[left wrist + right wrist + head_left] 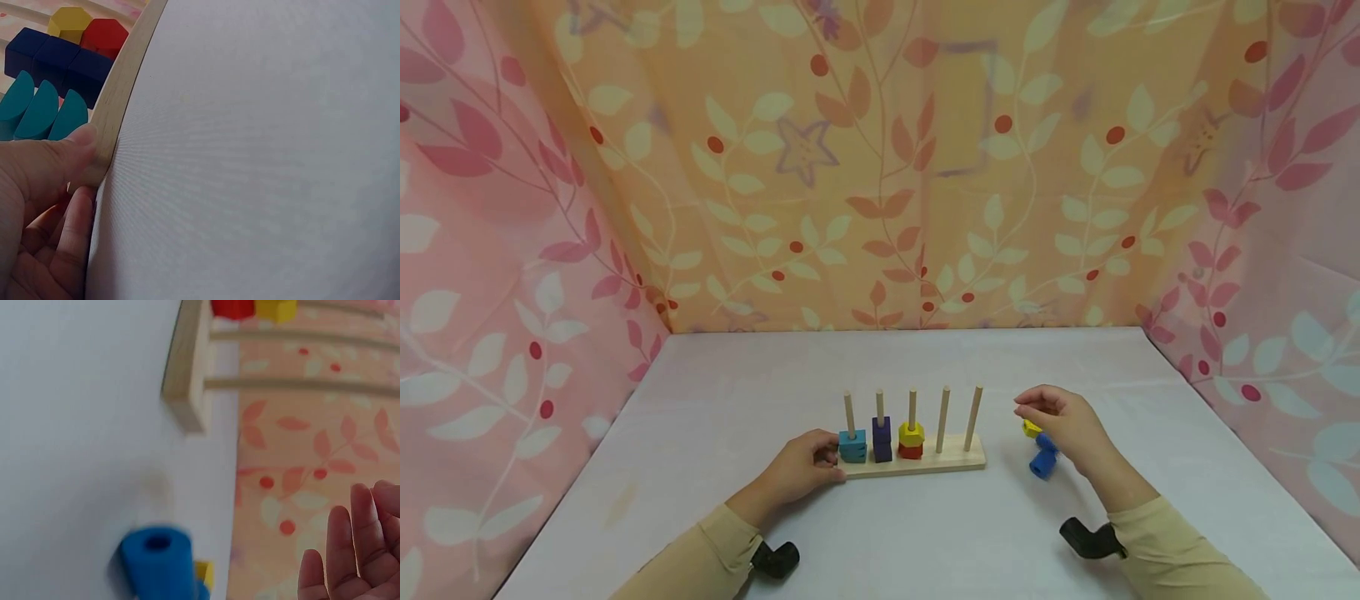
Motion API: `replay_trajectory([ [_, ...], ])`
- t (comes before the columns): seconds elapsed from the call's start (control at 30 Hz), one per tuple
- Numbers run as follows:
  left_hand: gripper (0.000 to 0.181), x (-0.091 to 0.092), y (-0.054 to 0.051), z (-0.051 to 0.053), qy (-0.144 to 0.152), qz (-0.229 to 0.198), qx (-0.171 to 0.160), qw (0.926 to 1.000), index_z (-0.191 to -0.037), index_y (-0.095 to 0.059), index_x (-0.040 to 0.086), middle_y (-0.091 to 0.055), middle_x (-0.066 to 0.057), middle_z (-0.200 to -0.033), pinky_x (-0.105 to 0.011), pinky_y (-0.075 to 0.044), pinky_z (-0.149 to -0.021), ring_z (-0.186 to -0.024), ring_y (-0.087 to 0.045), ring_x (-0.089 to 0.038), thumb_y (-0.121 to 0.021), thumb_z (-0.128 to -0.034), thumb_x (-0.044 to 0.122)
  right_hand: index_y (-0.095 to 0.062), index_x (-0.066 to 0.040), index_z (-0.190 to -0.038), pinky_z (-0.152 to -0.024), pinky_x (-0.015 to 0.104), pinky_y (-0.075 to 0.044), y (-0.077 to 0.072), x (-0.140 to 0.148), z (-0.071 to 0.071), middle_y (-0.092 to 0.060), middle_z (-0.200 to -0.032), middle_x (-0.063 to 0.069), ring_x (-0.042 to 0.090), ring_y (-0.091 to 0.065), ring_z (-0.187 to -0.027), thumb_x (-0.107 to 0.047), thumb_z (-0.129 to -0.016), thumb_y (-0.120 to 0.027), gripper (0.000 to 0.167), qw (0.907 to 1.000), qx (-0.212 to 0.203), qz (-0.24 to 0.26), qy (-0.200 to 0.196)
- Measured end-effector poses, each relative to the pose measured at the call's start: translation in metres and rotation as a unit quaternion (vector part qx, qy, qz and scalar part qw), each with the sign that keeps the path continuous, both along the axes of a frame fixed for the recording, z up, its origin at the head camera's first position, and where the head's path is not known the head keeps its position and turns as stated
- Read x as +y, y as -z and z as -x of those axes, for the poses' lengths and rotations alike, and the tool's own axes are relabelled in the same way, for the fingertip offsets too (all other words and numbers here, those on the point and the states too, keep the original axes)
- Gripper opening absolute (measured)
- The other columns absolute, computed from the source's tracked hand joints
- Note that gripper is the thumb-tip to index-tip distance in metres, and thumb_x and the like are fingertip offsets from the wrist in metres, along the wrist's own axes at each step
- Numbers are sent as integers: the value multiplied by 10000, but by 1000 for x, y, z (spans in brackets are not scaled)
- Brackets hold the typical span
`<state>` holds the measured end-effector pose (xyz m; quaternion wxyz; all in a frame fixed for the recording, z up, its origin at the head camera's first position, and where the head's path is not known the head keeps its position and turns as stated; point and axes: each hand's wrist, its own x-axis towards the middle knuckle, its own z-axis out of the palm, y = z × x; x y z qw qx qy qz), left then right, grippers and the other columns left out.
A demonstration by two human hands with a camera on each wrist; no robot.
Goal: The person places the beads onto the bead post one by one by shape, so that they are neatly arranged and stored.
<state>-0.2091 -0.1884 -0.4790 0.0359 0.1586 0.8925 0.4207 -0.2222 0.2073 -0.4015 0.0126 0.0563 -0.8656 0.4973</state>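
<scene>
A wooden peg board (955,454) with several upright pegs stands on the table. Its left end is pinched by my left hand (805,467), the thumb lying on the wood in the left wrist view. Teal half-round blocks (852,447), dark blue square blocks (882,440) and a yellow block (912,434) over a red block (911,452) sit on three pegs; the two right pegs are bare. To the right, my right hand (1066,421) hovers over loose blue blocks (1042,464) and a yellow block (1032,428). Its fingers are extended, with nothing visible in them.
A white cloth covers the table (737,375). Patterned fabric walls (880,167) rise behind it and on both sides. Black wrist-worn pieces (1090,540) hang by both sleeves.
</scene>
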Motion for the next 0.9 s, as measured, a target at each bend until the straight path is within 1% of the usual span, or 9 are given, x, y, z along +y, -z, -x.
replay_trajectory([
  [0.07, 441, 0, 0, 0, -2, 7, 11, 10000, -1088, -597, 61, -554, 18, -868, -210, -455, -695, -823, -531, -128, -785, -710, 189, -603, -38, -1063, -752, 240, -487, 3, 9, 5, -629, -988, 117, 305, -565, -924, -212, -893, -600, 243, 9997, -64, -205, 122],
  [0.17, 445, -1, 1, 0, -1, 4, 19, 10000, -1091, -597, 59, -557, 16, -870, -208, -458, -695, -824, -532, -127, -786, -710, 192, -588, -37, -1096, -783, 258, -486, 10, 20, 13, -613, -1030, 122, 276, -554, -936, -213, -908, -578, 259, 9985, -156, -478, 215],
  [0.33, 435, -1, 0, 0, 30, -26, 19, 10000, -1085, -596, 59, -557, 12, -871, -207, -456, -692, -821, -534, -127, -783, -713, 181, -575, -11, -1126, -804, 335, -483, 21, 31, 23, -589, -1074, 146, 253, -532, -930, -177, -907, -573, 275, 9961, -301, -792, 257],
  [0.43, 426, 0, 0, 0, 44, -31, 38, 10000, -1080, -598, 58, -555, 13, -872, -207, -457, -692, -821, -536, -128, -783, -713, 172, -566, -1, -1155, -801, 356, -479, 27, 35, 28, -573, -1092, 174, 274, -518, -935, -145, -898, -578, 295, 9937, -466, -985, 267],
  [0.53, 422, 0, 1, 0, 44, -26, 51, 10000, -1078, -599, 63, -554, 17, -872, -205, -459, -695, -822, -535, -125, -783, -713, 172, -552, -20, -1196, -816, 378, -475, 33, 38, 34, -558, -1123, 177, 280, -512, -953, -151, -898, -577, 326, 9893, -713, -1247, 272],
  [0.63, 424, -1, 1, 0, 47, -35, 35, 10000, -1076, -597, 64, -553, 19, -868, -203, -459, -695, -822, -532, -126, -783, -713, 178, -539, -8, -1215, -826, 414, -469, 38, 40, 38, -545, -1135, 198, 307, -519, -969, -155, -891, -585, 358, 9852, -851, -1487, 80],
  [0.77, 425, -1, 2, 0, 57, -40, 44, 10000, -1074, -597, 62, -552, 18, -865, -204, -455, -692, -819, -527, -129, -784, -713, 183, -556, 12, -1193, -818, 438, -465, 42, 38, 40, -552, -1118, 203, 318, -525, -969, -134, -864, -608, 363, 9805, -911, -1729, -201],
  [0.9, 424, -1, 2, 0, 60, -54, 42, 10000, -1075, -597, 63, -551, 16, -867, -204, -453, -693, -818, -526, -129, -783, -713, 181, -586, 1, -1143, -787, 416, -476, 41, 35, 40, -571, -1077, 176, 286, -533, -924, -110, -848, -627, 318, 9775, -970, -1858, -258],
])
